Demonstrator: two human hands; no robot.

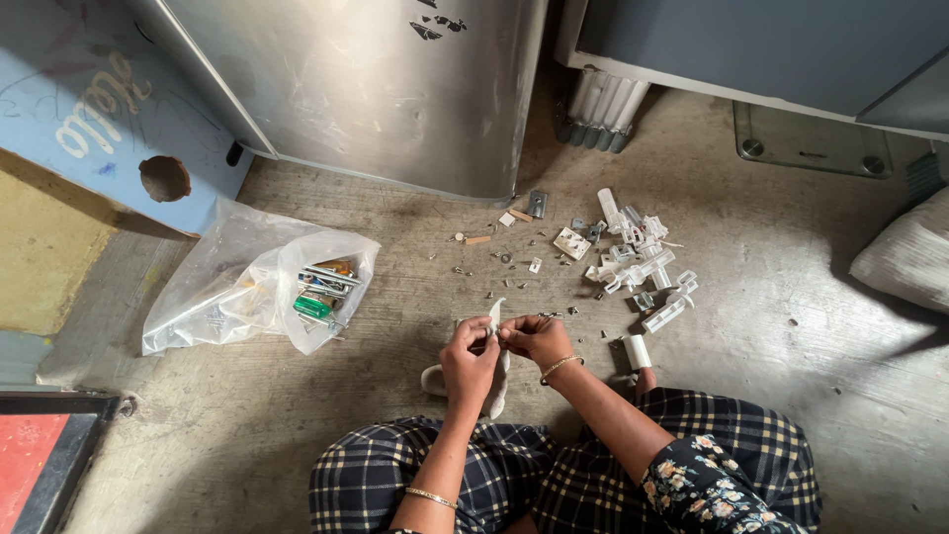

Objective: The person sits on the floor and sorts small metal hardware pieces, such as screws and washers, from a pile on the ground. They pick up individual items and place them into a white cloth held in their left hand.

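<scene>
I sit on a concrete floor with both hands raised together just in front of my knees. My left hand (469, 354) and my right hand (534, 337) both pinch a small white plastic piece (494, 318) between their fingertips; its upper tip sticks out above my fingers. A white cloth-like thing (491, 396) hangs below my hands. Which small part sits between the fingertips is too small to tell.
A heap of white plastic fittings (638, 262) with scattered screws (494, 265) lies ahead to the right. A clear plastic bag (257, 282) holding tools lies at left. A metal cabinet (376, 89) stands behind, a glass scale (811, 143) at far right.
</scene>
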